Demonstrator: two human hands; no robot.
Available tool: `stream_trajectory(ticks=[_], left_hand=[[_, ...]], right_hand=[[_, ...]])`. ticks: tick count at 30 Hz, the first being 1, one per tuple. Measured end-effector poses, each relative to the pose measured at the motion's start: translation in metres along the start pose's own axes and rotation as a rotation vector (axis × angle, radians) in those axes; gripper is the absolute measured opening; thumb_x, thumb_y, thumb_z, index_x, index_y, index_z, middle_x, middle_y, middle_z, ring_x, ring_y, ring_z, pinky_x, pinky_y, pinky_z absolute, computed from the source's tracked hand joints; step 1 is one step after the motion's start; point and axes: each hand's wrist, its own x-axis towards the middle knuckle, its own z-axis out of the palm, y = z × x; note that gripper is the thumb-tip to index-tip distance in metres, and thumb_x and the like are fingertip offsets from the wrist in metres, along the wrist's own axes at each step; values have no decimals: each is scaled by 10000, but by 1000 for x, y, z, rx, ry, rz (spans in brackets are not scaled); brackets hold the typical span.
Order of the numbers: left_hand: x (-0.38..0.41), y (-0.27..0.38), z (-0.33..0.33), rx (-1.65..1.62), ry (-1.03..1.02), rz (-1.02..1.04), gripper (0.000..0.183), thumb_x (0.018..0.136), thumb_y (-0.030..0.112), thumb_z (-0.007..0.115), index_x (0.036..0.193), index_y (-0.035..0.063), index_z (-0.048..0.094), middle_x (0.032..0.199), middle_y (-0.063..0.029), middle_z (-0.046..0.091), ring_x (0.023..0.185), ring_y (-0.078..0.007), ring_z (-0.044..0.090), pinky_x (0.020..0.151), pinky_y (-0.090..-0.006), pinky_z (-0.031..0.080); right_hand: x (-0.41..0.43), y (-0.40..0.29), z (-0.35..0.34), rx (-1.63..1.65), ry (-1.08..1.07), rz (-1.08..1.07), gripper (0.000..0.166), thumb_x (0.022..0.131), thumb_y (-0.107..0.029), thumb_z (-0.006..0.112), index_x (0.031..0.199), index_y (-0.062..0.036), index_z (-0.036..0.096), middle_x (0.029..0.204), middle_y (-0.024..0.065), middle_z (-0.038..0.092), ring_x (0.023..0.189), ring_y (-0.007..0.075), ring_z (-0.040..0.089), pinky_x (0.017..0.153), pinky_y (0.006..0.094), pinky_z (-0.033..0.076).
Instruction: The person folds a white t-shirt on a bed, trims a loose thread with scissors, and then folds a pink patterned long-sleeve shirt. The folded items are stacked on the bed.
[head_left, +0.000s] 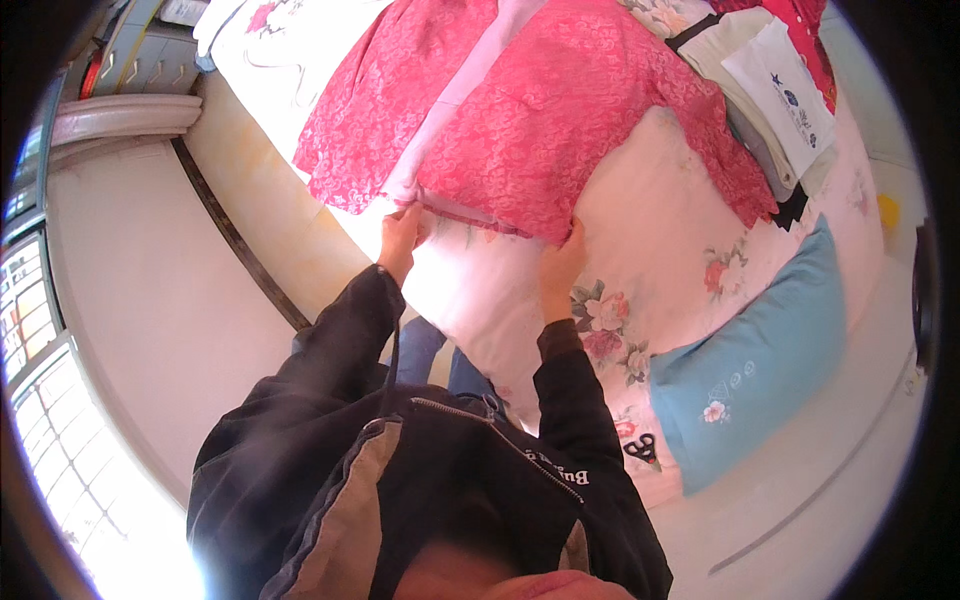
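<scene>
A red patterned garment (517, 127) with a pale pink front band lies spread on a floral bedsheet (637, 195). Its hem faces me, and one sleeve reaches out to the right. My left hand (403, 234) pinches the hem at the lower end of the pink band. Farther right, my right hand (564, 262) grips the hem near its right corner, with the fingertips partly hidden by the cloth. Between the two hands the hem runs roughly straight, with its underside edge showing.
A blue pillow (757, 360) lies at the bed's right, with black-handled scissors (642, 448) beside it. Folded clothes (780, 97) are stacked at the upper right. Drawers (154, 64) stand at the upper left, and a barred window (67, 442) is at the lower left.
</scene>
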Motion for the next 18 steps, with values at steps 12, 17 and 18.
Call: stream_trajectory(ticks=[12, 17, 18], left_hand=[[-11, -20, -10, -328, -68, -86, 145, 856, 198, 573, 860, 55, 547, 755, -29, 556, 681, -146, 540, 651, -297, 473], [7, -24, -32, -210, 11, -30, 194, 804, 210, 639, 842, 40, 552, 737, -15, 543, 622, -99, 506, 564, -240, 421], [13, -29, -43, -107, 111, 10, 215, 793, 218, 655, 838, 33, 555, 737, -17, 546, 616, -91, 500, 554, -231, 410]], right_hand=[[-29, 66, -82, -395, -83, 197, 200, 714, -82, 557, 889, 10, 587, 908, 241, 591, 867, 393, 557, 804, 441, 410], [-23, 70, -102, -736, -494, 149, 193, 770, -152, 540, 857, 13, 588, 868, 223, 584, 798, 374, 573, 692, 447, 427], [-27, 70, -112, -800, -704, 289, 199, 785, -163, 534, 851, 17, 588, 854, 220, 583, 763, 363, 582, 648, 439, 436]])
